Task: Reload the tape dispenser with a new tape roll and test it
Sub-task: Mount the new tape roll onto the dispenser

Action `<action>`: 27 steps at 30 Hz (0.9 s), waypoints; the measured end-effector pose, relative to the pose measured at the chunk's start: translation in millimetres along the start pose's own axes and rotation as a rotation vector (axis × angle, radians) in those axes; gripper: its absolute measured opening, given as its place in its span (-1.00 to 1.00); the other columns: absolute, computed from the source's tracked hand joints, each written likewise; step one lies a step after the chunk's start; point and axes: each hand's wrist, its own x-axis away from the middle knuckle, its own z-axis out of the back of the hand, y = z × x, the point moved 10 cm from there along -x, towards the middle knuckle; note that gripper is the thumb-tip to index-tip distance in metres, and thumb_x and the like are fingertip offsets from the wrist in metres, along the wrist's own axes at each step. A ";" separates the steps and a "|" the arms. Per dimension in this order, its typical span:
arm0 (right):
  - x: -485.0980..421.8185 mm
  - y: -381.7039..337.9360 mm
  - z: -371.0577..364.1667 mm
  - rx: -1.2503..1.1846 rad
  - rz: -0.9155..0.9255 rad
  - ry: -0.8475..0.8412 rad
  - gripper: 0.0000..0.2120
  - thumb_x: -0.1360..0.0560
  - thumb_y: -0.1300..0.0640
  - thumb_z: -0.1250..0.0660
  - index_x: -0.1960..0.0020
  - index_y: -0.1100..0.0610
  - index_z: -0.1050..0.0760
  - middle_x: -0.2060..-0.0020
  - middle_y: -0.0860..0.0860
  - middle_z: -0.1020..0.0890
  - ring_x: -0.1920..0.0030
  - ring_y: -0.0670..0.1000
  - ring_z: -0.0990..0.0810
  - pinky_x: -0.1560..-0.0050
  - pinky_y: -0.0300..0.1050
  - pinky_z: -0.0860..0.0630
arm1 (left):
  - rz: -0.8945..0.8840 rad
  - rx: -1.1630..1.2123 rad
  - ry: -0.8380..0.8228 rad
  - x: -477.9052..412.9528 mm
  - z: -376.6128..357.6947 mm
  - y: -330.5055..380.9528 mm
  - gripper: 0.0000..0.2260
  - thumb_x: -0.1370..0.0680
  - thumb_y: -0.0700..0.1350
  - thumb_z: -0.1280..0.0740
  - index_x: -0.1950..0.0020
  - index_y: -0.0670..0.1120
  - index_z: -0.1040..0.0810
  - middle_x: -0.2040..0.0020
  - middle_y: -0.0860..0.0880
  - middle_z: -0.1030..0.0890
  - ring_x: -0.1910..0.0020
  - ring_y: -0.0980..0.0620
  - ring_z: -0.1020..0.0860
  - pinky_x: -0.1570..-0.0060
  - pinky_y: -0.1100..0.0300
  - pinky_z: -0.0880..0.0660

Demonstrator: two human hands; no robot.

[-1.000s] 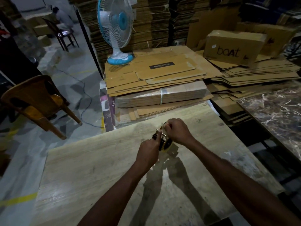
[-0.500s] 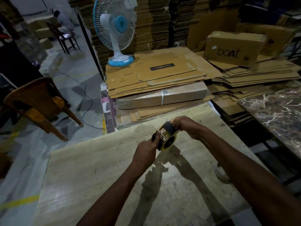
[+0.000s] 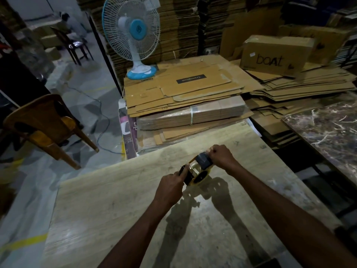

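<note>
A hand-held tape dispenser (image 3: 203,163) with a dark grip and a yellowish tape roll (image 3: 201,176) mounted in it is held just above the pale wooden table (image 3: 119,200). My left hand (image 3: 171,187) grips its near, left end at the metal blade part. At the far end my right hand (image 3: 221,156) is closed around the dark handle. The roll's lower rim is close to the table; whether it touches is unclear.
Stacks of flattened cardboard (image 3: 185,89) lie beyond the table, with a blue-and-white fan (image 3: 133,39) on them and a "boat" box (image 3: 274,55) at right. A marble-pattern table (image 3: 328,130) stands right, a wooden chair (image 3: 44,126) left. A person sits far back left.
The dispenser has been turned and drawn out lengthwise between my hands; my right hand moved right and away along it, my left hand stayed at the near end.
</note>
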 end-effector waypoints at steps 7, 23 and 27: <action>9.0 5.5 -10.4 -0.099 -0.042 -0.021 -0.77 -0.61 0.16 -0.30 0.22 0.17 -0.51 0.27 0.03 -0.54 0.29 -0.07 -0.48 0.41 -0.22 -0.35 | 0.044 0.008 -0.076 9.4 -14.6 0.3 -0.27 -0.63 -0.12 -0.28 -0.67 0.00 0.09 -0.30 -0.13 -0.52 -0.01 -0.16 -0.59 0.16 0.05 -0.44; 11.3 2.3 -20.5 -0.077 0.053 -0.068 -0.85 -0.61 0.23 -0.25 0.04 0.22 -0.58 0.08 0.11 -0.62 0.13 0.04 -0.58 0.31 -0.18 -0.47 | 0.038 0.034 -0.069 16.3 -27.2 -9.0 -0.24 -0.56 -0.17 -0.31 -0.67 0.02 0.01 -0.34 -0.08 -0.46 0.09 -0.12 -0.61 0.28 0.08 -0.45; 9.8 3.9 -25.1 -0.096 0.057 -0.053 -0.86 -0.61 0.22 -0.28 0.05 0.21 -0.60 0.14 0.07 -0.61 0.20 -0.03 -0.55 0.34 -0.21 -0.42 | -0.006 0.087 -0.127 13.6 -33.2 -10.4 -0.12 -0.56 -0.21 -0.32 -0.65 0.09 0.24 -0.36 -0.13 -0.31 0.15 -0.13 -0.56 0.34 0.06 -0.42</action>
